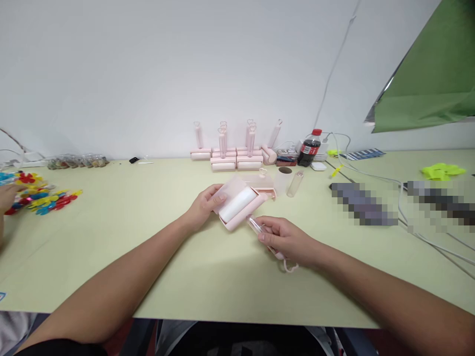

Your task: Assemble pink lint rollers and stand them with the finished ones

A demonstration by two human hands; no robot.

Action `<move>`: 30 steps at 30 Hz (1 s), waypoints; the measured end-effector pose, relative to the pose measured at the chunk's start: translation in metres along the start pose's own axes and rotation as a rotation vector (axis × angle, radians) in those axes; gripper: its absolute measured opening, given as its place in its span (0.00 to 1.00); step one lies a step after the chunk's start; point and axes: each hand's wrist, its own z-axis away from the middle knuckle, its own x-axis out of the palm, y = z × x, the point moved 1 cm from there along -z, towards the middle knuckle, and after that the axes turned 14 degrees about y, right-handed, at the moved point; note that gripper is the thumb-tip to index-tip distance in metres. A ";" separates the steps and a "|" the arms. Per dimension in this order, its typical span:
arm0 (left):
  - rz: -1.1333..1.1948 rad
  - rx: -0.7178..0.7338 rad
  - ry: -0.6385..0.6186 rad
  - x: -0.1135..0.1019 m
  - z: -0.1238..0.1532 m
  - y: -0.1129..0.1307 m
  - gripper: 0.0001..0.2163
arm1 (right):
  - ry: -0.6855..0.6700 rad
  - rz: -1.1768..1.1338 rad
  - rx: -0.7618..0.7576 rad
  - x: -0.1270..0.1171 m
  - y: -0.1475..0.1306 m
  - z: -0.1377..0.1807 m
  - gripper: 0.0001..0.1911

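My left hand (205, 205) grips a pink lint-roller case (241, 210) with its translucent lid raised and a white roll (238, 203) lying inside. My right hand (287, 241) is closed round a pink handle (274, 249) with a clear tip (254, 224), which points at the near end of the case. A heart-shaped loop of the handle sticks out below that hand. Both hands rest low over the pale green table (148, 257).
Finished pink rollers (233, 148) stand in rows at the back by the wall. A cola bottle (309, 148), clear tubes (295, 183), cables (371, 173) and blurred devices lie right. Colourful plastic flowers (40, 198) and another person's hand (7, 198) are at far left.
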 end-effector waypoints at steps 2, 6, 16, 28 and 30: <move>-0.009 0.000 -0.021 0.003 0.003 0.001 0.25 | -0.001 0.003 0.005 0.000 0.000 0.000 0.16; -0.018 -0.011 -0.100 0.014 0.011 0.003 0.26 | 0.017 0.001 -0.002 0.001 0.002 0.000 0.15; -0.675 0.864 0.276 0.021 0.034 0.024 0.19 | 0.081 -0.105 -0.018 0.003 -0.001 -0.003 0.20; -0.966 1.453 -0.116 0.069 0.065 0.020 0.09 | 0.084 -0.234 -0.210 0.020 -0.004 0.001 0.24; -0.868 1.402 -0.005 0.059 0.059 0.035 0.09 | 0.011 -0.195 -0.238 0.019 -0.006 0.005 0.26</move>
